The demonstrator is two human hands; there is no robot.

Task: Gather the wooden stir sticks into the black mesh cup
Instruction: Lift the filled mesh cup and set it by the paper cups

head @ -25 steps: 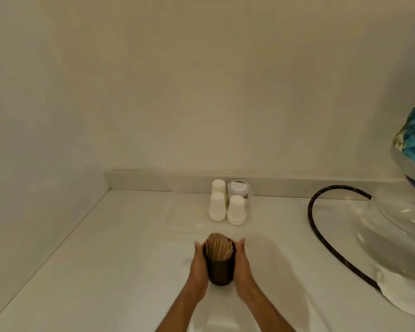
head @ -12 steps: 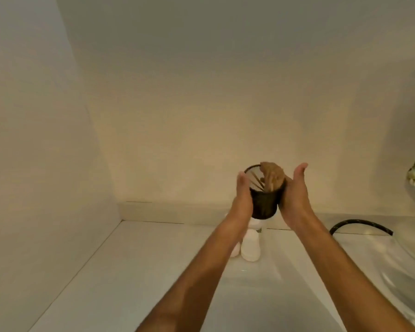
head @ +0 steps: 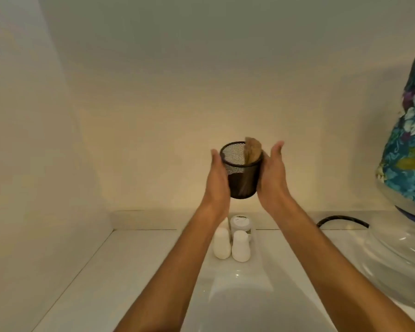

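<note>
The black mesh cup (head: pixel 242 173) is held up in the air in front of the wall, well above the counter. A bundle of wooden stir sticks (head: pixel 252 150) stands inside it, bunched against the cup's right side, their tops poking above the rim. My left hand (head: pixel 217 178) presses the cup's left side with straight fingers. My right hand (head: pixel 272 174) presses its right side the same way, palm against the mesh.
Below the cup, at the back of the white counter (head: pixel 120 279), stand two white bottles (head: pixel 231 244) and a small lidded jar (head: pixel 242 222). A black hose (head: pixel 340 220) curves at the right beside a large clear water bottle (head: pixel 398 257) with a floral cover (head: pixel 410 130).
Both hands have lifted the cup from the counter up in front of the wall. The sticks have slid to the cup's right side.
</note>
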